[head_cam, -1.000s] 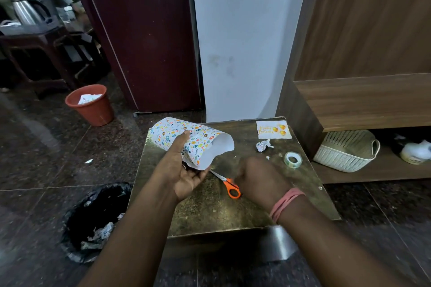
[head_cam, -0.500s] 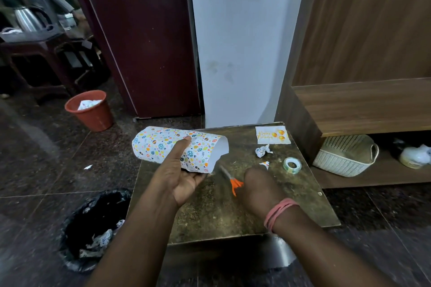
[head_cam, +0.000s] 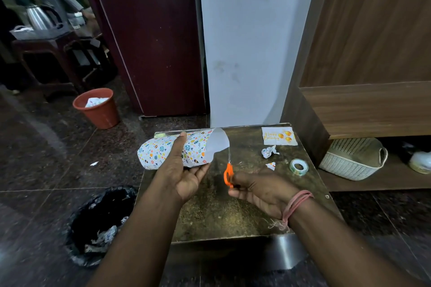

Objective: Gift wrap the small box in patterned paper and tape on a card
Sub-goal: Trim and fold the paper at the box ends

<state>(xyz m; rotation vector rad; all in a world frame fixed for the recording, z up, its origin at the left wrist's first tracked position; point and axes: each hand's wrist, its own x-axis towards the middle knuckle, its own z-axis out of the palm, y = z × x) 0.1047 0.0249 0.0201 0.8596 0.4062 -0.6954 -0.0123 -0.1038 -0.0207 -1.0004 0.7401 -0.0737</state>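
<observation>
My left hand (head_cam: 184,175) holds the roll of patterned paper (head_cam: 163,150) above the bench's (head_cam: 221,212) far-left corner, thumb laid over the top, fingers curled underneath; the roll lies roughly level, its white inside showing at the open right end. My right hand (head_cam: 261,191) grips the orange-handled scissors (head_cam: 229,170), fingers curled round the handles, blades pointing away from me and up to the loose white flap of paper; whether the blades are parted I cannot tell. The small box itself is not visible to me, possibly inside the roll. The "Happy Birthday" card (head_cam: 279,136) lies flat at the bench's far-right corner. Near it, a crumpled paper scrap (head_cam: 268,151) and a smaller scrap (head_cam: 271,165); the tape roll (head_cam: 298,167) lies flat just right of those. On the floor: black-lined bin (head_cam: 100,226) at near left, orange bucket (head_cam: 96,108) further back. White basket (head_cam: 354,158) on the low shelf to the right.
</observation>
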